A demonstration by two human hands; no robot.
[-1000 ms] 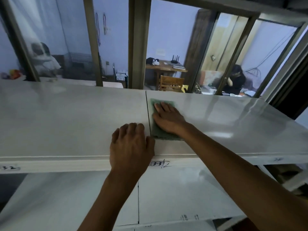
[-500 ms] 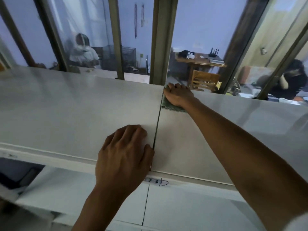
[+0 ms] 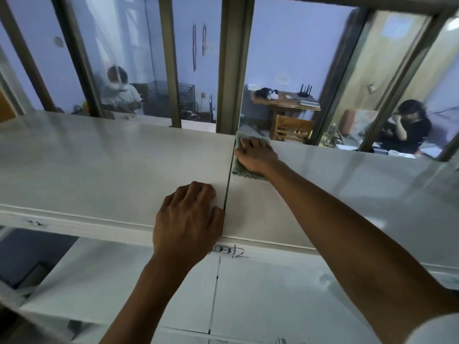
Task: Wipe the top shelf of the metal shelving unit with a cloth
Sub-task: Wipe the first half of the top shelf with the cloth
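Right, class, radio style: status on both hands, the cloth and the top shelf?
Right hand flat on green cloth, far edge of top shelf. Left hand braced at front edge. Nothing in the way.

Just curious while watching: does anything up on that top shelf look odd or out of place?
Nothing stands out. The green cloth lies flat under the right hand at the top shelf's far edge; the dark line is just the panel seam.

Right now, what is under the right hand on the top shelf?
The green cloth, pressed flat by the right hand at the back of the top shelf, just right of the seam. Its middle and the shelf surface beneath are covered.
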